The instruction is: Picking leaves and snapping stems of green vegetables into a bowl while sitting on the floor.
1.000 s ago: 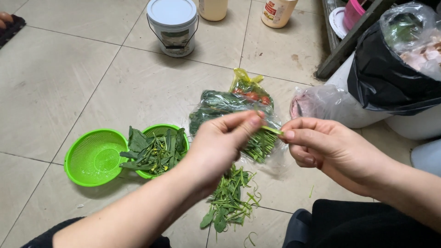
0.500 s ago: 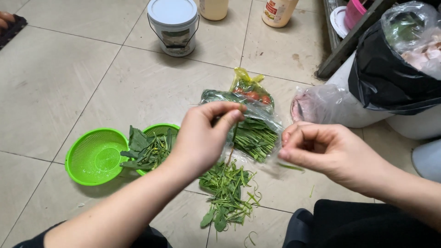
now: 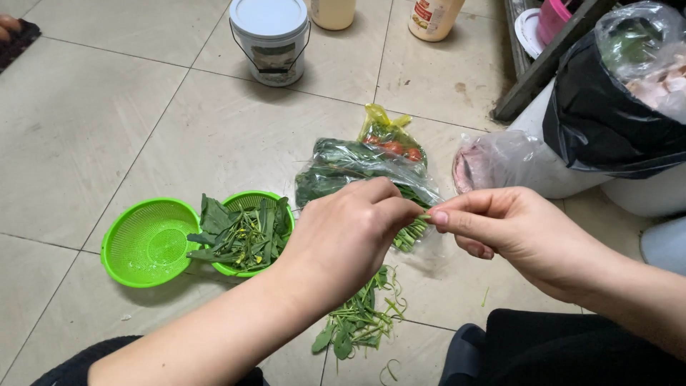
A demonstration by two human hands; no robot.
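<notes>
A: Pinching one thin green stem [image 3: 423,216] between them, left hand [image 3: 343,239] and right hand [image 3: 511,232] meet fingertip to fingertip above loose trimmings [image 3: 357,322].

B: Beyond: ribbed green plastic baskets [image 3: 143,243], crinkled clear bag of greens [image 3: 350,168], bare smooth tile [image 3: 86,121], white bucket [image 3: 270,36].

Thin green stem [image 3: 424,215], tiny piece, pinched at both ends. It's held level above the clear bag of greens [image 3: 343,170]. Bag's lying flat on the floor tiles.

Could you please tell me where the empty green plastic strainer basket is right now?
In the head view, the empty green plastic strainer basket sits on the tiled floor at lower left, touching the second green basket filled with leafy greens, left of the left hand.
</notes>
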